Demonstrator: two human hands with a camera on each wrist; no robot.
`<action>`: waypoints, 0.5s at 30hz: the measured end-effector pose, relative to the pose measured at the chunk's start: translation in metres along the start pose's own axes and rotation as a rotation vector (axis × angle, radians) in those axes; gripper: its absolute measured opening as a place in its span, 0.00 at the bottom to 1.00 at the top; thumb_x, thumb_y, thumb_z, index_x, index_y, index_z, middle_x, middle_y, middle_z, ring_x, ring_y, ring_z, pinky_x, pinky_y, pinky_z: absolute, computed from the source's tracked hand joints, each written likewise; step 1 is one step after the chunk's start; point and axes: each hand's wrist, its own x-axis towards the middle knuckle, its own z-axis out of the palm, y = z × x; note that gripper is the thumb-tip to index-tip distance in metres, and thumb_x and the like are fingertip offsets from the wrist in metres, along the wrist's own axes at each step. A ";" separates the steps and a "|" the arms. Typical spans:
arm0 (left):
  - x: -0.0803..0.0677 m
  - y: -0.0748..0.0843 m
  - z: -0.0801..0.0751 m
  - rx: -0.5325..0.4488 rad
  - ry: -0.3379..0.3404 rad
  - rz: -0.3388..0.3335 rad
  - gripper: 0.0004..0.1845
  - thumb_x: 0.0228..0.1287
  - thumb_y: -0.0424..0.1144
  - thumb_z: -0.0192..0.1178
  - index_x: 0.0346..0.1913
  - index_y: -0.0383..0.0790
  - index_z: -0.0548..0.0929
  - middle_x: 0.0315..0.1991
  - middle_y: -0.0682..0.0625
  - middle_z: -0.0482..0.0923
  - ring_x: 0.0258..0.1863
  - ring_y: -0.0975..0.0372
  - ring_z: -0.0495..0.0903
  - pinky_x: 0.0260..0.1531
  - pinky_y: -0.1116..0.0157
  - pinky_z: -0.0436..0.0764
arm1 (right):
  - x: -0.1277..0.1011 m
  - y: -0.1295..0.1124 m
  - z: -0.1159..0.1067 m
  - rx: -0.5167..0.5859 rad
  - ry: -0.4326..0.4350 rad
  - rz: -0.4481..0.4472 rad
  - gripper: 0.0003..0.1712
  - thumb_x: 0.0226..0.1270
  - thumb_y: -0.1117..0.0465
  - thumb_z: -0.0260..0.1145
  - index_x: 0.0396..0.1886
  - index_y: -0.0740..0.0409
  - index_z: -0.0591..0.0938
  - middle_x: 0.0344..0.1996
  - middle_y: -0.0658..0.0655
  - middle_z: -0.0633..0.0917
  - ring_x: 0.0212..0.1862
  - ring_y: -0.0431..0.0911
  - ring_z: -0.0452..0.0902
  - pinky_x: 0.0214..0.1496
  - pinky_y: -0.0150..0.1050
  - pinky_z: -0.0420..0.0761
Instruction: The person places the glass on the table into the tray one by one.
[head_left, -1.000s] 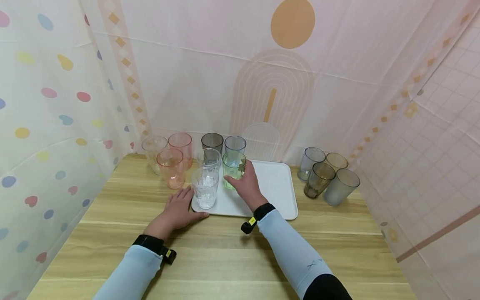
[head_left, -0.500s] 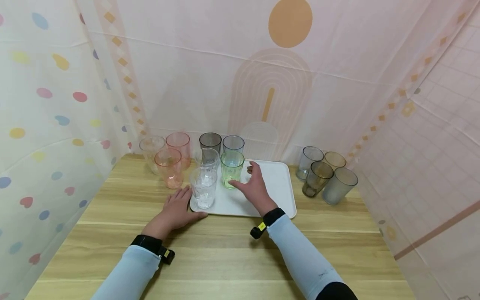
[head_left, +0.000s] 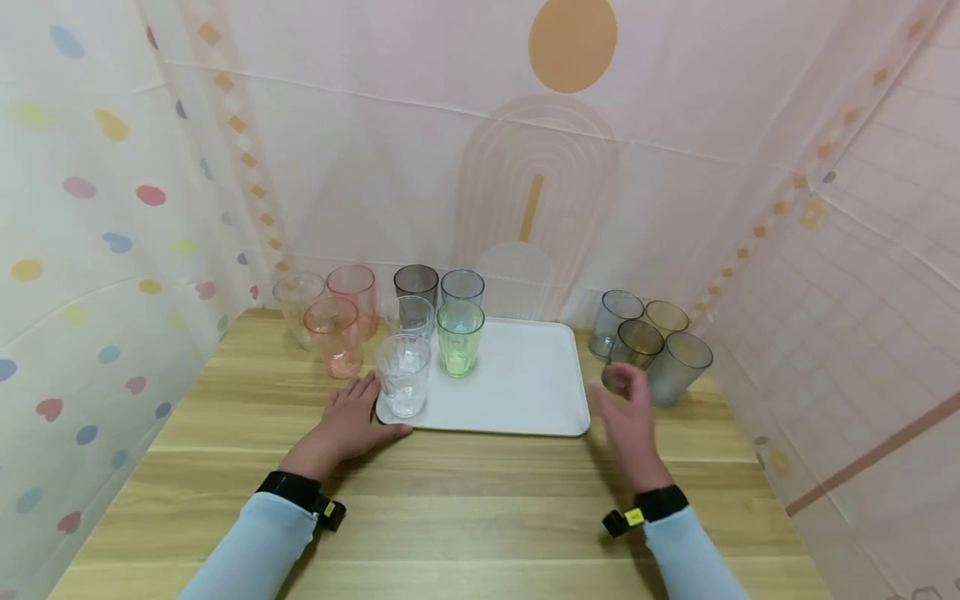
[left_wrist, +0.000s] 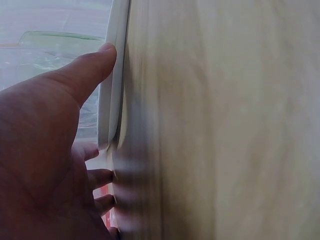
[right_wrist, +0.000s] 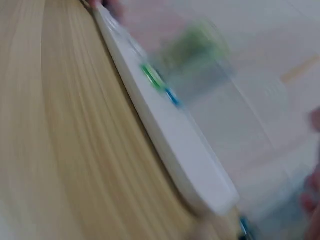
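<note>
A white tray (head_left: 525, 379) lies on the wooden table. Upright on its left half are a green glass (head_left: 459, 343), a clear glass (head_left: 403, 385) in the front left corner, and several others behind. My left hand (head_left: 347, 427) rests at that corner, its thumb (left_wrist: 95, 62) against the tray's rim and its fingers spread down the side. To the right of the tray, my right hand (head_left: 632, 427) is in the air with loosely bent fingers, holding nothing. It overlaps the lower part of a brown glass (head_left: 640, 340); whether it touches the glass I cannot tell. The right wrist view is blurred.
Beside the brown glass stand a frosted grey glass (head_left: 681, 367), an amber glass (head_left: 666, 315) and a bluish glass (head_left: 617, 323). Left of the tray are two pink glasses, the nearer pink glass (head_left: 333, 337) and one behind, plus a pale glass (head_left: 298, 304). A patterned curtain (head_left: 360, 167) hangs behind.
My right hand has let go of the green glass, which stays standing on the tray, and has moved right to the glasses there. My left hand has stayed at the tray's corner.
</note>
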 end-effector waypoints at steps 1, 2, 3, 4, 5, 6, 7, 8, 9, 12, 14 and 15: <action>0.000 0.000 -0.001 -0.004 0.001 0.004 0.67 0.64 0.76 0.69 0.85 0.25 0.58 0.86 0.25 0.52 0.84 0.28 0.50 0.78 0.23 0.47 | -0.001 0.002 -0.012 0.015 0.075 -0.028 0.26 0.75 0.68 0.76 0.65 0.72 0.75 0.61 0.68 0.80 0.62 0.58 0.76 0.69 0.49 0.75; 0.000 0.000 -0.002 -0.009 0.003 0.007 0.67 0.63 0.76 0.69 0.85 0.25 0.58 0.85 0.25 0.52 0.84 0.29 0.50 0.78 0.23 0.47 | -0.002 0.003 -0.023 0.022 0.152 -0.049 0.24 0.75 0.70 0.75 0.63 0.73 0.76 0.58 0.67 0.80 0.59 0.56 0.77 0.66 0.46 0.76; 0.000 0.000 -0.002 -0.015 0.004 0.009 0.67 0.63 0.76 0.69 0.85 0.25 0.58 0.85 0.25 0.53 0.84 0.29 0.50 0.78 0.23 0.47 | -0.002 0.005 -0.034 0.016 0.223 -0.070 0.23 0.75 0.71 0.75 0.62 0.74 0.76 0.57 0.66 0.80 0.57 0.54 0.77 0.63 0.43 0.76; 0.000 0.000 -0.002 -0.022 0.004 0.010 0.67 0.63 0.76 0.69 0.85 0.25 0.58 0.85 0.24 0.53 0.84 0.29 0.50 0.78 0.23 0.47 | -0.001 0.006 -0.044 0.004 0.287 -0.087 0.23 0.75 0.71 0.75 0.62 0.75 0.76 0.56 0.65 0.80 0.56 0.52 0.76 0.61 0.41 0.76; 0.000 0.000 -0.002 -0.026 0.005 0.013 0.68 0.63 0.77 0.69 0.85 0.25 0.58 0.85 0.24 0.53 0.84 0.28 0.50 0.78 0.22 0.47 | 0.000 0.008 -0.052 -0.007 0.339 -0.090 0.24 0.75 0.71 0.75 0.62 0.76 0.75 0.56 0.65 0.79 0.55 0.51 0.76 0.60 0.39 0.75; -0.001 0.000 -0.001 -0.033 0.006 0.013 0.68 0.63 0.77 0.68 0.85 0.25 0.58 0.85 0.25 0.52 0.84 0.29 0.50 0.78 0.23 0.46 | 0.002 0.009 -0.060 -0.014 0.379 -0.083 0.26 0.75 0.71 0.74 0.64 0.76 0.73 0.57 0.65 0.78 0.56 0.51 0.74 0.60 0.37 0.74; -0.001 0.000 -0.002 -0.032 0.007 0.016 0.68 0.63 0.78 0.68 0.85 0.25 0.59 0.85 0.24 0.53 0.84 0.28 0.50 0.77 0.22 0.46 | 0.004 0.010 -0.067 -0.030 0.410 -0.072 0.28 0.76 0.70 0.74 0.66 0.76 0.72 0.58 0.64 0.77 0.57 0.50 0.73 0.60 0.35 0.72; -0.002 -0.001 -0.001 -0.036 0.010 0.018 0.68 0.63 0.79 0.68 0.85 0.26 0.59 0.85 0.25 0.53 0.84 0.29 0.50 0.77 0.22 0.47 | 0.006 0.011 -0.073 -0.053 0.433 -0.059 0.30 0.76 0.68 0.75 0.67 0.75 0.70 0.59 0.62 0.76 0.59 0.49 0.72 0.60 0.35 0.71; -0.002 -0.001 -0.001 -0.036 0.010 0.013 0.68 0.63 0.79 0.68 0.85 0.26 0.59 0.85 0.25 0.53 0.84 0.29 0.50 0.78 0.23 0.47 | 0.009 0.014 -0.078 -0.070 0.445 -0.044 0.33 0.76 0.66 0.76 0.69 0.74 0.69 0.60 0.61 0.75 0.60 0.49 0.70 0.61 0.34 0.69; -0.003 0.002 -0.003 -0.027 0.005 0.013 0.67 0.63 0.78 0.68 0.85 0.26 0.59 0.85 0.25 0.53 0.84 0.29 0.50 0.78 0.23 0.47 | 0.015 0.020 -0.089 -0.092 0.438 0.013 0.39 0.75 0.61 0.78 0.74 0.68 0.65 0.63 0.55 0.71 0.64 0.47 0.67 0.62 0.34 0.67; -0.003 0.003 -0.004 -0.019 0.002 0.005 0.67 0.64 0.76 0.69 0.85 0.26 0.59 0.85 0.25 0.53 0.84 0.29 0.50 0.78 0.23 0.47 | 0.019 0.027 -0.094 -0.090 0.403 0.045 0.43 0.74 0.58 0.79 0.77 0.65 0.63 0.67 0.55 0.69 0.67 0.46 0.65 0.65 0.36 0.67; -0.003 0.004 -0.005 -0.010 0.000 0.001 0.66 0.64 0.76 0.69 0.85 0.25 0.59 0.85 0.25 0.53 0.84 0.29 0.51 0.78 0.23 0.47 | 0.021 0.031 -0.095 -0.085 0.377 0.066 0.46 0.74 0.57 0.79 0.79 0.63 0.62 0.69 0.55 0.68 0.69 0.46 0.64 0.67 0.37 0.67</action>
